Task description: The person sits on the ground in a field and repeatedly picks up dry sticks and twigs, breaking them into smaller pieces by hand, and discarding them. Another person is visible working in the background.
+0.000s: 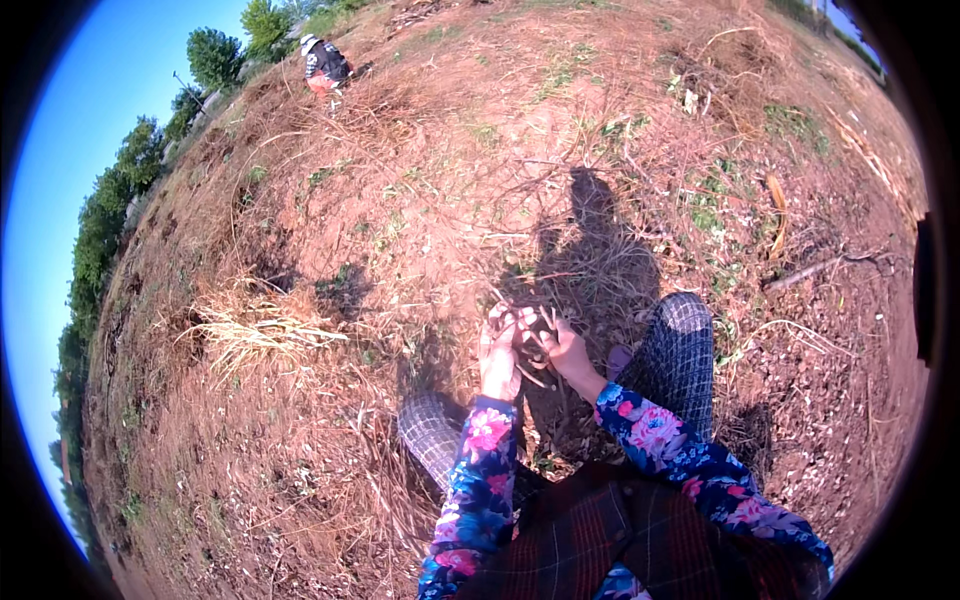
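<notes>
My left hand [501, 356] and my right hand [564, 349] are close together in front of my knees, low over the ground. Between them are thin dry plant stems [531, 375], brown and partly hidden by the fingers. The fingers of both hands are curled around this material, in part shadow. Whether each hand grips a stem by itself is hard to tell at this size. Floral sleeves cover both forearms. Under and beyond the hands lies dry grass [592, 277] on reddish soil, crossed by my shadow.
A clump of pale dry straw [270, 334] lies to the left. On the right are a stick [814, 271] and a curled yellowish dry leaf or husk [777, 214]. Another person [324, 66] in a hat crouches far off at the upper left, before a row of trees.
</notes>
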A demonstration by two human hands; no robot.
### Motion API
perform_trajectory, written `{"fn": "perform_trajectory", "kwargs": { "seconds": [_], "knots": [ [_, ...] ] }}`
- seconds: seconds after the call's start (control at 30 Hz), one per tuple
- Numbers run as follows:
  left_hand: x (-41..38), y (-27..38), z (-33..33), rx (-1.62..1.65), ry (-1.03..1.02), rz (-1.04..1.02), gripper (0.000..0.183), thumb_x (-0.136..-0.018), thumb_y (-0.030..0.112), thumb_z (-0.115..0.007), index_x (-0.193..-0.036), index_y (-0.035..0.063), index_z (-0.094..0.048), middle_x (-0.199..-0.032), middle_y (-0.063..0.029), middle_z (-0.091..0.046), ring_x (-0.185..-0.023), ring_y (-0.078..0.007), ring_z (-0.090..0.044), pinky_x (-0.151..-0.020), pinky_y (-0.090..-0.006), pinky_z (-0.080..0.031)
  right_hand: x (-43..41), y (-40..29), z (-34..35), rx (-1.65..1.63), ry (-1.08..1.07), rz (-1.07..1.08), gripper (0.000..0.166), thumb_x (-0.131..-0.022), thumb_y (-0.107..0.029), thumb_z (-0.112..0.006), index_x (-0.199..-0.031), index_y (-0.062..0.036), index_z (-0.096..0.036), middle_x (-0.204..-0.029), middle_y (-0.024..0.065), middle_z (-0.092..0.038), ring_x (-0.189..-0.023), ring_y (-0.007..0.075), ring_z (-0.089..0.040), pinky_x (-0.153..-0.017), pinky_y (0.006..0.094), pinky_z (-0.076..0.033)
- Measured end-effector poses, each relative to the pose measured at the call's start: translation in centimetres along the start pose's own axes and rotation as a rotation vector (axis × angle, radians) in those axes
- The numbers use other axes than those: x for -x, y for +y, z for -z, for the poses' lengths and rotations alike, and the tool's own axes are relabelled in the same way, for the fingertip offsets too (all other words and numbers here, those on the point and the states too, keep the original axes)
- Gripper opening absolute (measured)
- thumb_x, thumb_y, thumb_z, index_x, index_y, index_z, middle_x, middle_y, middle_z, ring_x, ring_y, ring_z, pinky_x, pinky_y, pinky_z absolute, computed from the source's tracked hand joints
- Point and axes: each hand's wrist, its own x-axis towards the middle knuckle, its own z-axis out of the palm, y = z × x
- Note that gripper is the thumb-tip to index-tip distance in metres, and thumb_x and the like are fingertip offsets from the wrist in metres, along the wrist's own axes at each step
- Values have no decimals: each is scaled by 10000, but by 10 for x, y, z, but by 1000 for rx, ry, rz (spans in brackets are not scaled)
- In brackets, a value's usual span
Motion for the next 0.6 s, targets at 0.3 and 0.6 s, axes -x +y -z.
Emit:
{"fn": "perform_trajectory", "kwargs": {
  "seconds": [0.3, 0.6],
  "knots": [
    [3, 6, 24, 93, -135, -47, 300, -865, 165, -562, -1099, -6, -483, -977, -139, -603, -844, -220, -620, -757, -340, -522, 25, -15, 8, -531, -542, 9, 392, -833, -97, -571, -1205, -39, -462, -1063, 35, -559, -937, 94, -528, -826, 251, -419],
    [17, 20, 10, -24, -243, 0, 343, -906, 240, -493, -1150, 8, -423, -1023, -126, -568, -948, -220, -573, -769, -337, -512, 30, -22, 19, -708, -557, -200, 314, -831, -93, -543, -1124, -9, -468, -857, 63, -567, -733, 151, -571, -637, 280, -479]
  ]
}}
